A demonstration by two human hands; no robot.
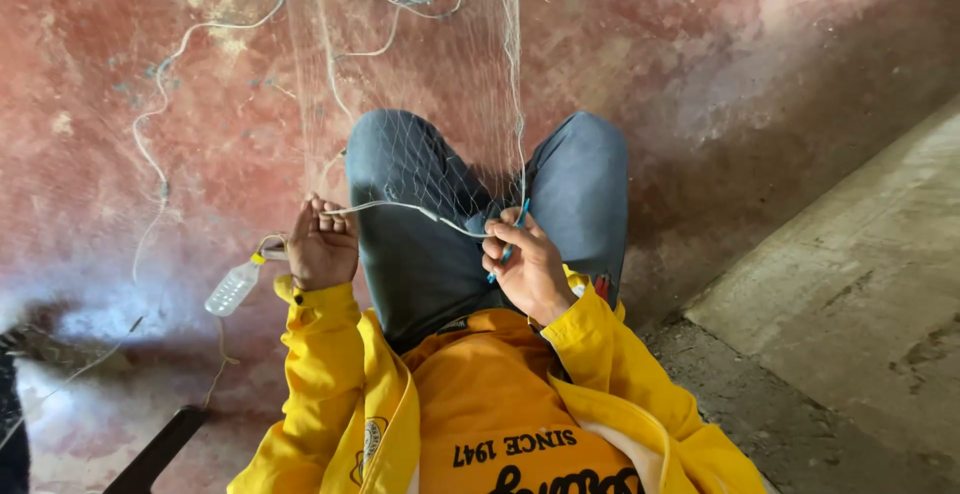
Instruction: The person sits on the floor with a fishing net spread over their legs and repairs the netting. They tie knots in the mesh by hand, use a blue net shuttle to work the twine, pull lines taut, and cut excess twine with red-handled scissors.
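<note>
Red, worn concrete floor (pixel 760 64) fills most of the frame, with one grey slab (pixel 860 284) rising along the right edge. One fine net (pixel 440 124) hangs from the top centre down over two knees in blue trousers (pixel 420 244). Two hands work at mid-frame: the left hand (pixel 322 247), fingers curled, pinches one white cord (pixel 400 207) that runs across to the right hand (pixel 525 266), which pinches one blue needle (pixel 515 229) together with the cord's end. One clear plastic bottle (pixel 232 287) lies just left of the left hand. One loose rope (pixel 160 134) trails down the upper left. Open floor lies left and upper right; one dark bar (pixel 155 449) sits at the lower left.
</note>
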